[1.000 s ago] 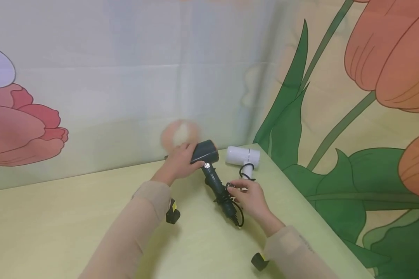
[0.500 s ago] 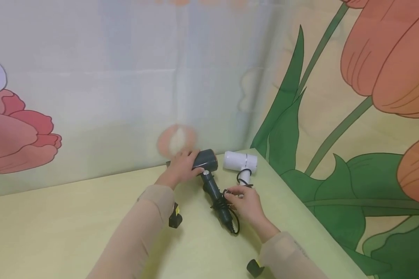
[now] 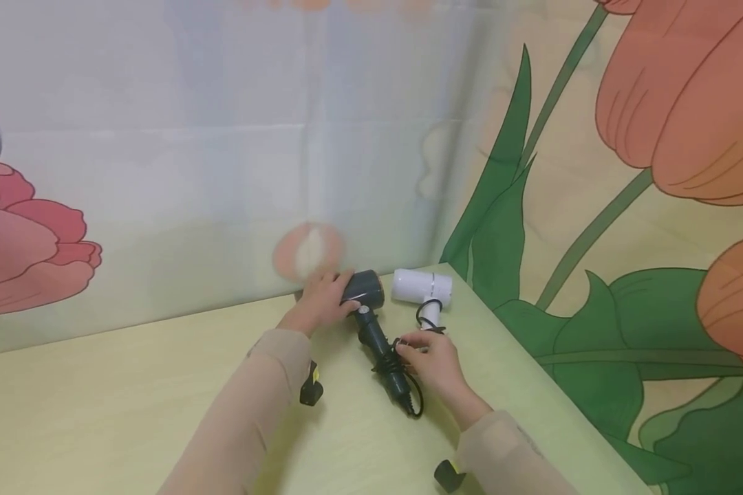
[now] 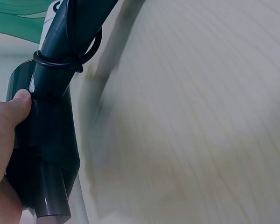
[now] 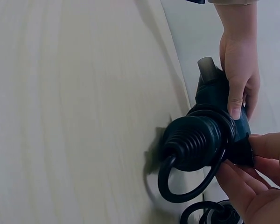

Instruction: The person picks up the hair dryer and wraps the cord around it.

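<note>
A dark hair dryer [image 3: 369, 290] lies on the table, its handle slanting toward me and its black cord [image 3: 418, 399] wound around the handle. My left hand [image 3: 322, 301] grips the barrel, with the thumb [image 4: 22, 100] pressed on it near the handle joint. Beside the handle, my right hand [image 3: 435, 361] pinches a small black piece [image 5: 242, 151] between thumb and fingers; it looks like the cord's plug, though the fingers partly hide it. The cord loops out from the handle's end in the right wrist view.
A white hair dryer [image 3: 417, 287] with a black cord around its handle lies just right, in the table's back corner. A curtain-like backdrop [image 3: 223, 192] rises behind the table [image 3: 130, 399]. A flower-printed wall [image 3: 569, 344] borders the right edge.
The head view has shifted slightly, so the dryers sit a little lower and further left in it. Both hands keep their holds on the dark dryer and the black piece.
</note>
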Available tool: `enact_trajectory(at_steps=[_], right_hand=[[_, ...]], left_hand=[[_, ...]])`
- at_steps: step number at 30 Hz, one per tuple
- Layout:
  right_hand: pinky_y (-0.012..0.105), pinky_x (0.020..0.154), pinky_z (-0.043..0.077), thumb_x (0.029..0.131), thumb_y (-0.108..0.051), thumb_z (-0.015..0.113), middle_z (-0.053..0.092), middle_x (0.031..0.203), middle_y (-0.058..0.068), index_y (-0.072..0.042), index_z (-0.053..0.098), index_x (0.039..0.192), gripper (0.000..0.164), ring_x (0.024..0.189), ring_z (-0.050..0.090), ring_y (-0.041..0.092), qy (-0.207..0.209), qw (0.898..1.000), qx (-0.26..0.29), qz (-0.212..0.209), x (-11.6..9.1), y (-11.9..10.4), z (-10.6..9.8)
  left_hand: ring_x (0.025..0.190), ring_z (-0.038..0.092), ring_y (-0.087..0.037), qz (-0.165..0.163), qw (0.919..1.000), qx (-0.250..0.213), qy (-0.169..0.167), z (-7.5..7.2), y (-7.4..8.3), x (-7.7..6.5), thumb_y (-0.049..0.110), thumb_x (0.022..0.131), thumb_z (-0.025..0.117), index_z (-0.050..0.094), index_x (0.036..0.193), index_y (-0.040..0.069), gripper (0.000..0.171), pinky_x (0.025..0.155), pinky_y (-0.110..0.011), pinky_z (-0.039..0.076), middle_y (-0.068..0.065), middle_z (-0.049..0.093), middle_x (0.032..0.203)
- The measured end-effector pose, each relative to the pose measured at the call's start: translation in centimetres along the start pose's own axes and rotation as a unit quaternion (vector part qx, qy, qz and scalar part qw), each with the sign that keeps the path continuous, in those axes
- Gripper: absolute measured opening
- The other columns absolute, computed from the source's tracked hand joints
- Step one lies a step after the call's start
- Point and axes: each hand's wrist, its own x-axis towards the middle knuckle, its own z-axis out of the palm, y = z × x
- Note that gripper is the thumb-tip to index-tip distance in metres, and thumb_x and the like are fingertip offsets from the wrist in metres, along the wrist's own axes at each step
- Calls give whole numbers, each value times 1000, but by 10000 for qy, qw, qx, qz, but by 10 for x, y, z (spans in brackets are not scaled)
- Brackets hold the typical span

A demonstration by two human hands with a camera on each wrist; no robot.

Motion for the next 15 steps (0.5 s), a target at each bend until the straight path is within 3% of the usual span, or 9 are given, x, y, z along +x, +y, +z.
enact_trajectory(at_steps=[15], right_hand=[[29,70,57,88,-13,64,68,107,16,-2,67,112,26,84,68,18,-52,9998,-142,120,4,-1,1]], left_hand=[[138,27,-41,-164,9994,-198,-246,10,-6,-5,39,96,50,23,150,11,67,111,-54,25,-22,33,148]])
